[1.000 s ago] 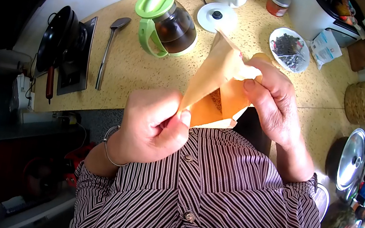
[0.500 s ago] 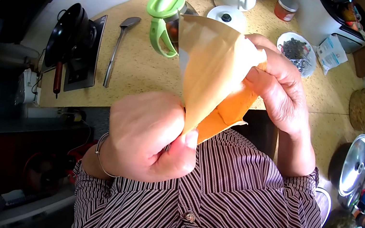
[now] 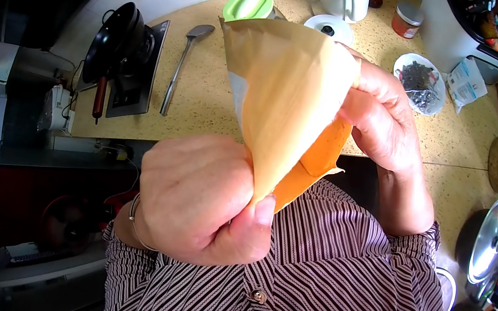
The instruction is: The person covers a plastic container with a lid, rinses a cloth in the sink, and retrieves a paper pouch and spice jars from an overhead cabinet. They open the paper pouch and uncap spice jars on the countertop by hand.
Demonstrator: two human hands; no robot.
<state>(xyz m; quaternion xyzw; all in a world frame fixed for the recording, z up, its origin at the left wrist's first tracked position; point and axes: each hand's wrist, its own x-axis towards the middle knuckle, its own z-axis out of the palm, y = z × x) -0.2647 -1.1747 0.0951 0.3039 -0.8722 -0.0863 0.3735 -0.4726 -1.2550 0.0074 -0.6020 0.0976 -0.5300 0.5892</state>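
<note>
A brown paper bag (image 3: 287,89) is held up in front of my striped shirt. Its lower right part glows orange in the light, and what is inside cannot be seen. My left hand (image 3: 201,200), with a thin bracelet at the wrist, is closed on the bag's lower edge, the thumb pressing against the paper. My right hand (image 3: 380,112) pinches the bag's upper right side between thumb and fingers. Behind the bag, a jug with a green lid (image 3: 249,5) is mostly hidden.
On the counter (image 3: 202,81) lie a metal spatula (image 3: 184,67), a white lid (image 3: 329,28), a plate of dark dried food (image 3: 420,84), a white packet (image 3: 467,84) and a red jar (image 3: 407,20). A black wok (image 3: 112,38) stands at left, a lidded pot (image 3: 490,239) at right.
The view has shifted, so the counter things appear farther right. The bag now covers more of the green-lidded jug. Both hands keep their hold on the bag.
</note>
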